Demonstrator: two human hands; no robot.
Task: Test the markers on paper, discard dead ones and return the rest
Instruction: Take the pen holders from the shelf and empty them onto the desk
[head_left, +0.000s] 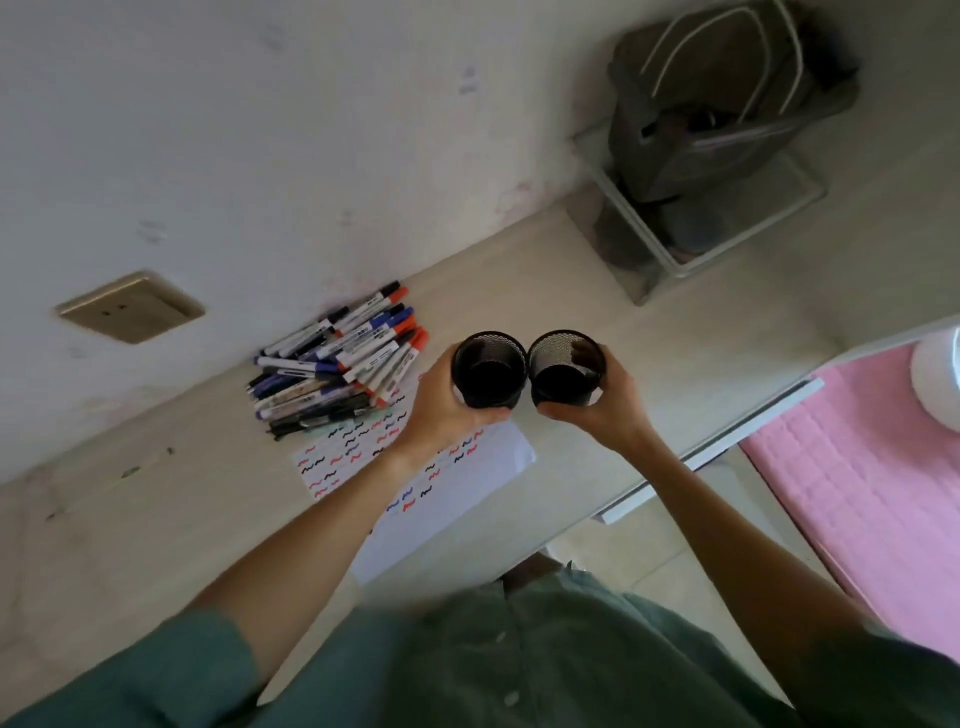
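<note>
Nearest the camera is the person's green shirt (519, 649), with both bare forearms reaching forward over the desk (156, 519). Beyond them the sheet of paper (457, 493) lies near the desk's front edge, covered in short red, blue and black test squiggles.

Over the paper's far end, the left hand (441, 410) grips the left mesh cup (488, 369), fingers curled round its wall and under its base. The right hand (608, 410) holds the right mesh cup (566, 366) the same way, thumb on the near side and fingers wrapped round the far side. The two black cups touch rim to rim, mouths up toward the camera, and both look empty; whether they rest on the desk or are lifted I cannot tell.

The markers (343, 358) lie in a loose pile at the back edge of the desk against the wall (260, 130), to the left of the left hand and slightly beyond it. Their long axes mostly run from near-left to far-right, caps toward the cups. The left hand is clearly nearer the pile, so my guess is the left cup comes down first and that hand starts gathering.

Farther right, by the back edge, a grey bag (727, 104) sits in a white wire rack (727, 249).
</note>
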